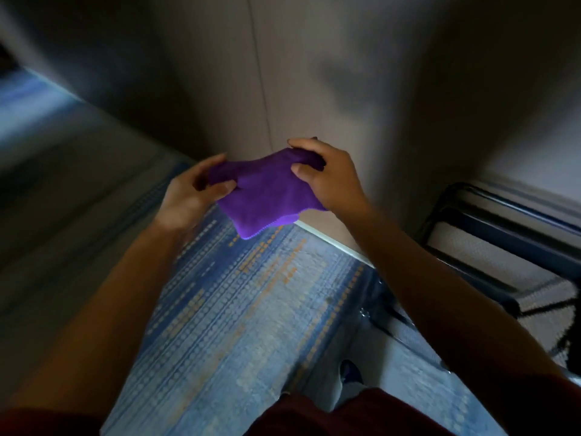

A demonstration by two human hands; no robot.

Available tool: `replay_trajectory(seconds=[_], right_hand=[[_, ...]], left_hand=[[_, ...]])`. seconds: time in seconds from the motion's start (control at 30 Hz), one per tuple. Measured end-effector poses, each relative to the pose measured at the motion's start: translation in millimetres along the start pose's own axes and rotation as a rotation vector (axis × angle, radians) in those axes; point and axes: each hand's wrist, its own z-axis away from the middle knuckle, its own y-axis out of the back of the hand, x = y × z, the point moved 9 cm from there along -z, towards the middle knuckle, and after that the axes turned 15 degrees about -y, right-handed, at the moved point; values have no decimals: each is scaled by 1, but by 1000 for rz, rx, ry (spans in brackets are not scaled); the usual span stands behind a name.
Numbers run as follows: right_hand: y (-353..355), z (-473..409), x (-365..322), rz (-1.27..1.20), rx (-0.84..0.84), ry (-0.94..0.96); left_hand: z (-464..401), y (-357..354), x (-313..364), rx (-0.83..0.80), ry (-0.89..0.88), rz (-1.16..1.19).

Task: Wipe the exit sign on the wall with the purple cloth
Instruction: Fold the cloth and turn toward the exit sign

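My forearms reach up the frame; my left hand [191,187] and right hand [327,177] each pinch the purple cloth [267,193] at centre, probably folding it. No exit sign visible.

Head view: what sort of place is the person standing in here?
Probably an indoor corridor or hallway, perhaps in a hotel or office. Signs: the blue patterned carpet running along a plain panelled wall with a pale baseboard, and a dark metal-framed stand at the right. No exit sign is in view.
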Motion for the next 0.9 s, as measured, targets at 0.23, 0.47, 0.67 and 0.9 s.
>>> replay_trajectory(seconds=[0.23, 0.47, 0.67, 0.9], right_hand=[[-49, -21, -22, -115, -184, 81], [-55, -36, -21, -261, -367, 76], [-41, -46, -15, -212, -386, 104], [-37, -41, 4, -209, -415, 37]], left_hand=[[33, 36, 18, -28, -60, -521], [48, 48, 28, 76, -66, -711], [56, 39, 42, 139, -117, -489], [76, 2, 22, 494, 33, 184]])
